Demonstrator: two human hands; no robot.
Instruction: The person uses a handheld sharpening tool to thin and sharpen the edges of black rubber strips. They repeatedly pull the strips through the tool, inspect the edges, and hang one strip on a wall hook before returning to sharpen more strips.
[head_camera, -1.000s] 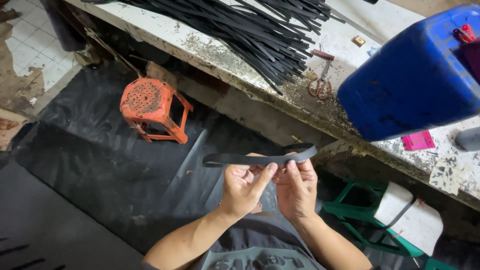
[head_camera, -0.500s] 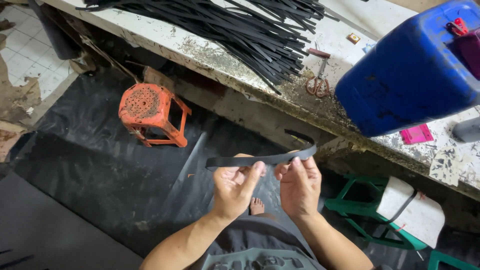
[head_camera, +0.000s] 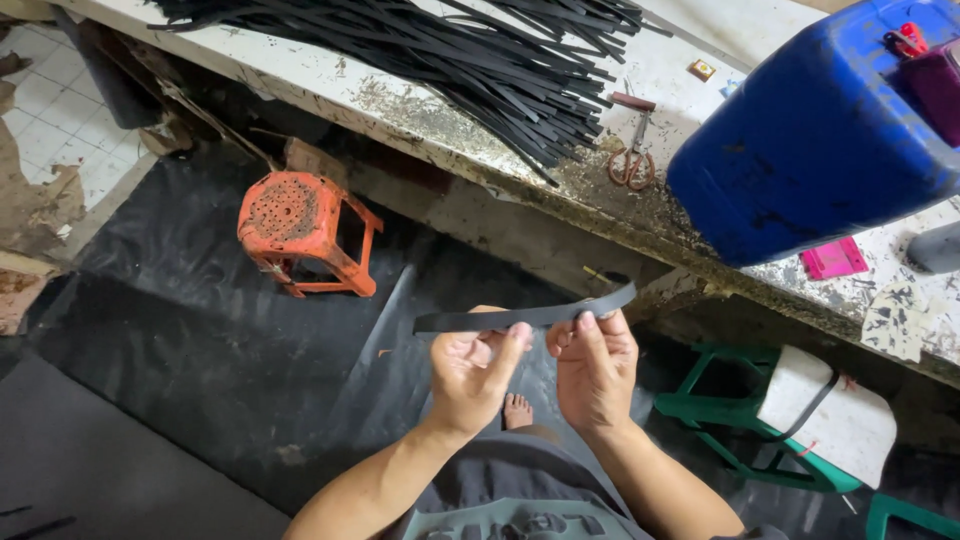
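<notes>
Over the last second the black strip (head_camera: 525, 316) has tilted a little, its right end now sitting higher than its left, where earlier it lay nearly level. The left hand (head_camera: 478, 370) has opened its palm more toward the camera, thumb tip pressed up against the strip. A bare foot (head_camera: 517, 410) has come into sight between the two forearms, below the right hand (head_camera: 594, 368).

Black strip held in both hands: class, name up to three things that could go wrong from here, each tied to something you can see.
1. The strip is pinched only by fingertips of the left hand and right hand; its free ends could slip or spring away.
2. A bare foot is directly below; a dropped strip may land on it.
3. Scissors lie near the bench edge and might be knocked off.
</notes>
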